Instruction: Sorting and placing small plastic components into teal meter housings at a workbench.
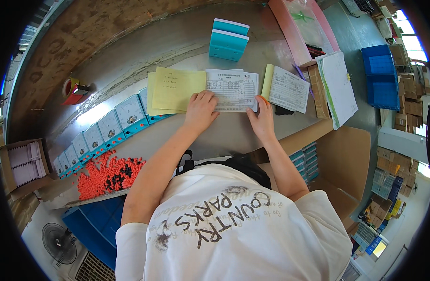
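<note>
A form pad point(233, 99) lies opened on the table in front of me, a printed white sheet with handwriting on its right half. Yellow sheets point(173, 89) are folded over to its left. My left hand point(201, 108) rests across the seam between them, fingers bent, thumb apart on the white sheet. At the pad's right edge my right hand point(261, 114) pinches the paper between thumb and fingers. Something small and orange shows at its fingertips; its kind is unclear. A second form pad point(290, 90), yellow leaves rolled back, lies just right of this hand.
Two turquoise boxes point(229, 40) stand behind the pads. A row of turquoise units point(111, 127) runs left beside orange and black small parts point(102, 175). A pink bin point(290, 28), papers point(336, 89), an open carton point(341, 164) and a tape roll point(70, 88) surround the work area.
</note>
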Available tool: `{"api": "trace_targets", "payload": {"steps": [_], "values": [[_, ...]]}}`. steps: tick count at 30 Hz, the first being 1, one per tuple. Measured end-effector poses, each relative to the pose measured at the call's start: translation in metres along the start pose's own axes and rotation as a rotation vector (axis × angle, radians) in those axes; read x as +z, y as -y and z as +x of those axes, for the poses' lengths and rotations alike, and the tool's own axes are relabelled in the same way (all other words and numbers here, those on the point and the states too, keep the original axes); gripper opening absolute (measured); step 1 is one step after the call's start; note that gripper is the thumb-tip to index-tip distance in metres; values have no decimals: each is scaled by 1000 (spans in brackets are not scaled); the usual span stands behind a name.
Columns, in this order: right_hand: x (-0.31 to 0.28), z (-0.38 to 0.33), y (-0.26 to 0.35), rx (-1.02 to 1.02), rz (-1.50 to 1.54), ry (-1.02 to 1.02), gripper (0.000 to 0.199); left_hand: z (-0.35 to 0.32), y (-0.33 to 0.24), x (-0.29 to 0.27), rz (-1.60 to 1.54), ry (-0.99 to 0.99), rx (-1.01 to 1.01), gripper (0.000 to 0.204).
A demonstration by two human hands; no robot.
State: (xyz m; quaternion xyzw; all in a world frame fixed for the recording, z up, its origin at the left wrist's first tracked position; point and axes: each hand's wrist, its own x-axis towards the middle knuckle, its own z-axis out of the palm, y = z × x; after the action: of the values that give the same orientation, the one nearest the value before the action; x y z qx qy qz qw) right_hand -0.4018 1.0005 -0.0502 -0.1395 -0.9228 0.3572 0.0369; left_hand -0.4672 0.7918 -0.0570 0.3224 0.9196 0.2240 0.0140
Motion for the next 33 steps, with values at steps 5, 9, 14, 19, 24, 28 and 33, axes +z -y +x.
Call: {"api": "trace_targets", "payload": {"steps": [5, 9, 14, 19, 24, 28, 33], "values": [[2, 3, -10, 96, 112, 15, 44, 0, 2, 2, -1, -4, -6, 31], [6, 7, -20, 145, 311, -15, 39, 1, 1, 3, 9, -47, 44, 19], [-3, 8, -5, 240, 454, -59, 36, -2, 1, 14, 75, -123, 142, 6], [-10, 11, 6, 316, 393, -38, 35, -3, 0, 15, 116, -109, 149, 7], [-3, 13, -2, 343, 440, -70, 33, -5, -3, 12, 93, -91, 139, 10], [2, 16, -3, 351, 486, -85, 32, -6, -2, 12, 101, -58, 127, 14], [0, 16, 1, 405, 472, -60, 29, -6, -3, 13, 60, -124, 128, 7]]}}
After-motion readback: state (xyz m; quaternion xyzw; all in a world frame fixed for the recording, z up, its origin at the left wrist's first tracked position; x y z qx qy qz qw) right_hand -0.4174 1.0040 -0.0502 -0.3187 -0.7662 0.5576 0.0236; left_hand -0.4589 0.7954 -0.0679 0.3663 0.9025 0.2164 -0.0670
